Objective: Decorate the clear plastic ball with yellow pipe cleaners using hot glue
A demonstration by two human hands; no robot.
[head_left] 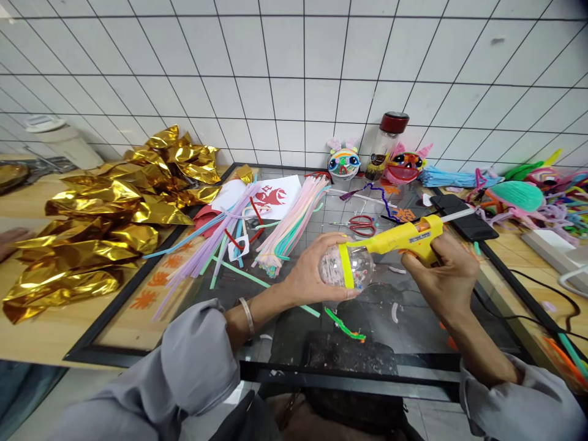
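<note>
My left hand [305, 272] is wrapped round a clear plastic ball [362, 266] that has a bright yellow strip [346, 264] running round its middle. Closed on the grip of a yellow hot glue gun [407, 237] is my right hand [445, 269]. The gun's nozzle reaches the top of the ball beside the yellow strip, and a white glue stick [459, 214] sticks out of its back. Whether the nozzle touches the strip I cannot tell. Below the ball lies a short green pipe cleaner [343, 324] on the glass tabletop.
Crumpled gold foil [105, 226] spreads over the left side. Bundles of pastel pipe cleaners [294, 226] lie beside red paper cuttings [271, 196]. Red scissors [362, 225], a black phone [463, 217], a lidded bottle [386, 144] and decorated balls [343, 162] stand or lie behind. A cable [542, 315] trails at right.
</note>
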